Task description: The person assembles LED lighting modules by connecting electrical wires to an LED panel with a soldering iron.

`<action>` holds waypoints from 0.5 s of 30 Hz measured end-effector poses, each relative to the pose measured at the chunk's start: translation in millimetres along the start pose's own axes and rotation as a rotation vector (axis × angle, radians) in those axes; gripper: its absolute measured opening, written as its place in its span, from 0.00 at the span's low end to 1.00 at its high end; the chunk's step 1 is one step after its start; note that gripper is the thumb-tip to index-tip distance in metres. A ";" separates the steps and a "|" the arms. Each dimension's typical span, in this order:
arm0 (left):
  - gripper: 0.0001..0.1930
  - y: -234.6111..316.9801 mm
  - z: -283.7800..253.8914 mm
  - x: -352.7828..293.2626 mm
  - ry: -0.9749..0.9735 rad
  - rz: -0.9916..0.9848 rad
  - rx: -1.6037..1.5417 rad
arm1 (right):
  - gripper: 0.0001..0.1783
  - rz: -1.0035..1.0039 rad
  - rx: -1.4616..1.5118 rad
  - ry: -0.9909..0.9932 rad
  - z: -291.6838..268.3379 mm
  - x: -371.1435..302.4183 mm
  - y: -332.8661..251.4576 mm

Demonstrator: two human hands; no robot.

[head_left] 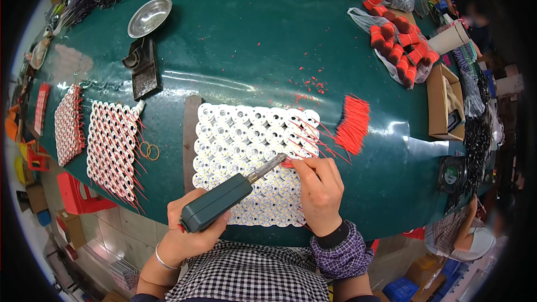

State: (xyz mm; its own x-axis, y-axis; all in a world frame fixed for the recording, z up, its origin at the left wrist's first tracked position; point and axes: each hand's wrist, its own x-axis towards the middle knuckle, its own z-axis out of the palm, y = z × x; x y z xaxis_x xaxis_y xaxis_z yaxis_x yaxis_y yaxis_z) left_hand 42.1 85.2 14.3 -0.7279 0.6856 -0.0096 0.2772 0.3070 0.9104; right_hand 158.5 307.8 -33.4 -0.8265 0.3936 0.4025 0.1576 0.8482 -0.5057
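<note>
My left hand (193,235) is wrapped round the grip of a dark green soldering gun (217,204). Its metal barrel points up and right over a panel of small round white LED boards (229,134) lying in rows before me. Close to the barrel's tip, my right hand (321,193) pinches a red wire (287,163) against the panel; the fingers partly hide the wire's end. Several red wires trail from the boards at the panel's upper right. Beyond my right hand lies a loose pile of cut red wires (352,124).
A dark bar (191,134) borders the panel's left edge. Farther left are wired panels (112,151), rubber bands (149,151), a black stand (145,70) and a metal bowl (150,18). Bagged red wire bundles (400,45), a cardboard box (444,103) and a small fan (452,173) stand right.
</note>
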 end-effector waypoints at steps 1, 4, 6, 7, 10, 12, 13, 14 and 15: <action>0.07 0.5 -0.7 -0.4 0.001 0.001 0.008 | 0.18 0.001 0.000 0.001 0.1 -0.4 0.4; 0.07 2.6 0.5 0.5 0.005 -0.013 0.003 | 0.18 0.007 0.006 0.002 0.8 -1.4 1.1; 0.06 2.2 1.3 0.6 0.009 -0.028 -0.010 | 0.18 0.004 0.002 0.006 1.1 -1.0 1.1; 0.06 0.5 1.5 0.3 -0.002 -0.026 0.004 | 0.18 0.004 0.002 0.007 1.1 -0.8 1.1; 0.06 0.5 2.0 -0.2 -0.008 -0.041 0.003 | 0.18 -0.001 0.004 0.012 1.9 -0.5 1.3; 0.06 1.6 2.1 -0.4 -0.003 -0.057 -0.011 | 0.18 -0.002 -0.003 0.012 2.5 -0.3 1.3; 0.06 2.1 2.0 -0.6 -0.001 -0.061 -0.003 | 0.18 -0.001 -0.003 0.012 2.5 0.1 1.0; 0.06 2.4 1.8 -0.6 0.001 -0.065 0.005 | 0.18 -0.001 -0.001 0.013 2.4 0.7 0.5; 0.06 2.0 1.9 -0.4 0.001 -0.064 0.005 | 0.18 0.000 0.001 0.014 2.2 0.7 0.6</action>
State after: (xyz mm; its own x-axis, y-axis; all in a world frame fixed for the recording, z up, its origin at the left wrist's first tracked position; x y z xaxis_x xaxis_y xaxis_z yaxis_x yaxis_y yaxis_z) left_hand 44.2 86.8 15.3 -0.7446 0.6641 -0.0678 0.2331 0.3538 0.9058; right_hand 156.8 307.7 -35.1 -0.8191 0.3983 0.4129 0.1571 0.8479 -0.5063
